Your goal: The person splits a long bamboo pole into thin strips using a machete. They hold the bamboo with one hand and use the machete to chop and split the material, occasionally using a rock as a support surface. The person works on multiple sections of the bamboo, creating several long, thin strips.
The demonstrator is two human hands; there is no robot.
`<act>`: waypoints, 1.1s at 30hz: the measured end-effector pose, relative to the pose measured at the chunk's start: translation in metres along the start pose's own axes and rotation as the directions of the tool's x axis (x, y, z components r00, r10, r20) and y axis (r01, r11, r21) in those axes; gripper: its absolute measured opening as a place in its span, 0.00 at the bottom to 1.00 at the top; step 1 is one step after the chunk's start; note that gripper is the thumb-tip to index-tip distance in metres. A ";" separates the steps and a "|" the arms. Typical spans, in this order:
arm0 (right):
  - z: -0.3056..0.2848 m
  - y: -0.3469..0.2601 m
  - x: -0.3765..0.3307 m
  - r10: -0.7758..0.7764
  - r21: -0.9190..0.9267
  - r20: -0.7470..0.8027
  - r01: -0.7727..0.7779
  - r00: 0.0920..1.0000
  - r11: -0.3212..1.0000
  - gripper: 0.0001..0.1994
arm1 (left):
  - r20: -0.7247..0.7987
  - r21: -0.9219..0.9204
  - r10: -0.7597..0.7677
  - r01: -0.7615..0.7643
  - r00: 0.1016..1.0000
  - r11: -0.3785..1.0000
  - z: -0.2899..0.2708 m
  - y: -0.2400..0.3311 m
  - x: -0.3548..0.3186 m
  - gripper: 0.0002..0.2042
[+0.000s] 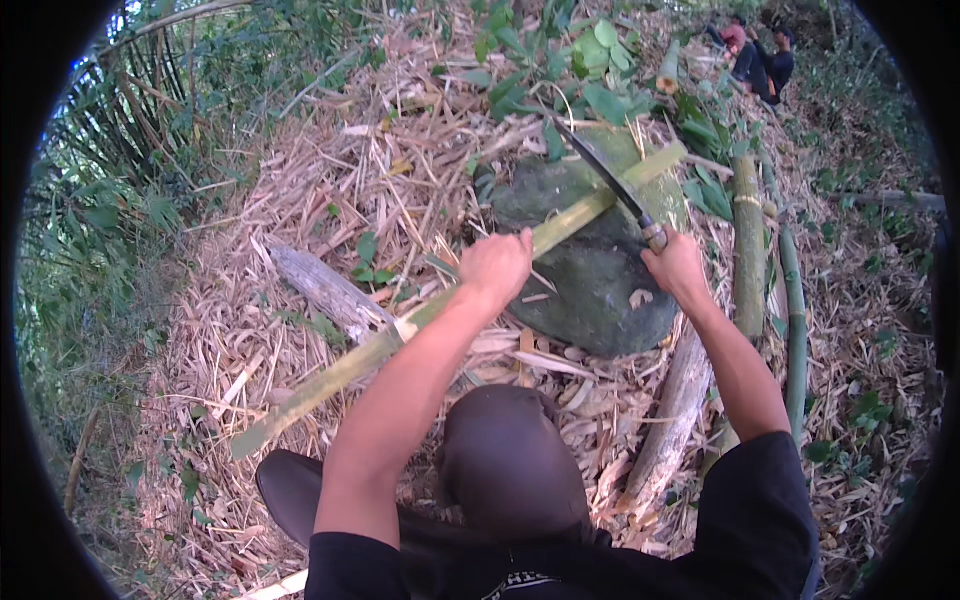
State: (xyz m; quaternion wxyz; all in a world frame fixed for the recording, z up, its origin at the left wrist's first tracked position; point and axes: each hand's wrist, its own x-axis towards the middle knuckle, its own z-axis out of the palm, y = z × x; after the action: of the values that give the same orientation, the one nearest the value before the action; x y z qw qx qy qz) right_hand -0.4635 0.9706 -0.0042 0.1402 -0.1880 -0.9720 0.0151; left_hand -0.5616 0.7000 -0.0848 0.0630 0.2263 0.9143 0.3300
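My left hand (497, 268) is closed around a long split strip of bamboo (572, 222). The strip runs slantwise from the lower left, beneath my left forearm, up to the far right, and crosses over a dark green mossy rock (590, 300). In my right hand (675, 265) is the handle of a long, slightly curved knife (607, 172), whose dark blade points away and to the left. The blade lies across the strip in this view, over the rock; whether it touches the strip I cannot tell.
Dry bamboo leaves and shavings cover the ground. A weathered log (325, 285) lies left, another (675, 420) right of my knee. Thick bamboo poles (748, 250) stretch along the right. Green leafy plants (600, 60) stand beyond the rock. Two people (766, 68) sit far right.
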 end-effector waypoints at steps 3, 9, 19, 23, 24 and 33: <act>-0.009 -0.012 0.014 0.071 0.105 0.119 -0.084 0.990 0.991 0.16 | 0.006 -0.023 -0.007 0.008 1.000 1.000 -0.002 -0.003 0.004 0.33; -0.035 -0.012 -0.021 0.175 0.349 0.136 -0.213 0.975 0.913 0.11 | -0.054 -0.003 0.036 -0.036 0.998 0.999 0.006 -0.016 0.005 0.34; 0.056 -0.031 -0.214 0.057 0.385 0.170 -0.120 0.984 0.915 0.11 | -0.305 0.360 -0.146 0.256 0.941 0.897 -0.153 -0.172 -0.088 0.32; 0.115 -0.064 -0.247 -0.034 0.096 0.266 0.009 0.963 0.995 0.24 | -0.458 0.446 -0.160 0.382 0.874 0.810 -0.169 -0.229 -0.172 0.23; 0.134 -0.064 -0.252 -0.040 0.041 0.294 0.029 0.955 0.999 0.26 | -0.473 0.424 -0.178 0.400 0.863 0.812 -0.165 -0.235 -0.192 0.21; 0.133 -0.173 -0.154 -0.505 0.428 -0.038 0.471 0.862 0.771 0.24 | -0.595 0.315 -0.192 0.446 0.781 0.838 -0.117 -0.266 -0.320 0.16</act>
State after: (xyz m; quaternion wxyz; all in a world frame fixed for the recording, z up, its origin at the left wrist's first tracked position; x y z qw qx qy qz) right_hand -0.4262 0.7565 -0.1589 0.1380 0.1065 -0.9651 0.1956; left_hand -0.4066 0.3057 -0.1731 -0.1935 -0.0306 0.9693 0.1489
